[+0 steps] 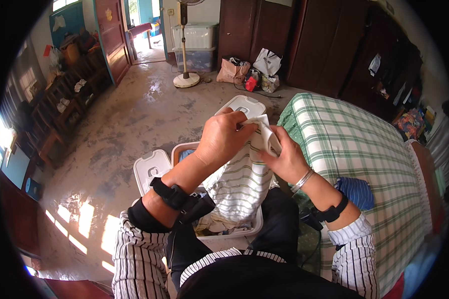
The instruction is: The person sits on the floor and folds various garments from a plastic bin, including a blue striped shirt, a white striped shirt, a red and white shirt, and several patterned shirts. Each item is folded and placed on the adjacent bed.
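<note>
Between my hands hangs a white garment (241,187) with thin dark and yellowish-green stripes. My left hand (222,136) pinches its plain white top edge with fingers and thumb. On the other side of that edge, my right hand (287,147) grips a folded part of the white band. The lower end of the garment reaches down over a white plastic storage box (261,224) between my legs, which holds several crumpled clothes (224,228). Behind my left forearm shows part of another open box (187,145) with blue cloth inside. The garment hides much of both boxes.
A white lid (153,160) lies left of the boxes and another lid (243,104) beyond them. On my right, a checked bedspread (353,138) carries a folded blue cloth (355,192). A standing fan (186,79) and several bags (234,71) stand further off.
</note>
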`<state>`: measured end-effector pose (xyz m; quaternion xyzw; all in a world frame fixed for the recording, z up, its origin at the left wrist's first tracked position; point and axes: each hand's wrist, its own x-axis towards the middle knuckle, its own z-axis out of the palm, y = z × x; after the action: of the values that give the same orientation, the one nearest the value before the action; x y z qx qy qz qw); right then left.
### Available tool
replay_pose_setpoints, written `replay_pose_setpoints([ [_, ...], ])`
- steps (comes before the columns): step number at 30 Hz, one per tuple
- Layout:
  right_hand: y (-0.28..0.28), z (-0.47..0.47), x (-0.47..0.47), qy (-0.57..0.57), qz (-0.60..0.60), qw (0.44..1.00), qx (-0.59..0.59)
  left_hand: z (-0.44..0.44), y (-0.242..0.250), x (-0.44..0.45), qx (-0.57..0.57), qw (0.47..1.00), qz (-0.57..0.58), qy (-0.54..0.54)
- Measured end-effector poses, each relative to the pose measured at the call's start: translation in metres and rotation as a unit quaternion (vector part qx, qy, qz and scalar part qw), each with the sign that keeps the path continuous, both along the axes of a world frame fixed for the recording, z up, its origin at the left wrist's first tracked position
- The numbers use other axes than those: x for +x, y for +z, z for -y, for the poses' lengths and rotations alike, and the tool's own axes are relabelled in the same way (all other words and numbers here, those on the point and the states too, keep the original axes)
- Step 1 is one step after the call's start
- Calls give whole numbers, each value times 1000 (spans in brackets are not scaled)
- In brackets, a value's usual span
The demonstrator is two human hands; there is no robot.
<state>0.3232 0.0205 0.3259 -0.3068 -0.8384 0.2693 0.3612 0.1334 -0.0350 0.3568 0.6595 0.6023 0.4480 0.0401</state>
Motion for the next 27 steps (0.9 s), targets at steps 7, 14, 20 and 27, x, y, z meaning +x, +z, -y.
replay_pose_setpoints([
  [7,5,-28,-14,82,-34,995,-35,16,-15,-42,-156,970,91,-161],
  [14,27,-20,-18,78,-11,996,42,11,-53,-49,-167,974,24,-148],
  [20,31,-35,-3,4,-40,999,34,-9,-112,-33,-200,937,178,-222],
  [27,15,-95,36,-59,-56,997,10,-25,-154,-43,-286,956,58,-34],
])
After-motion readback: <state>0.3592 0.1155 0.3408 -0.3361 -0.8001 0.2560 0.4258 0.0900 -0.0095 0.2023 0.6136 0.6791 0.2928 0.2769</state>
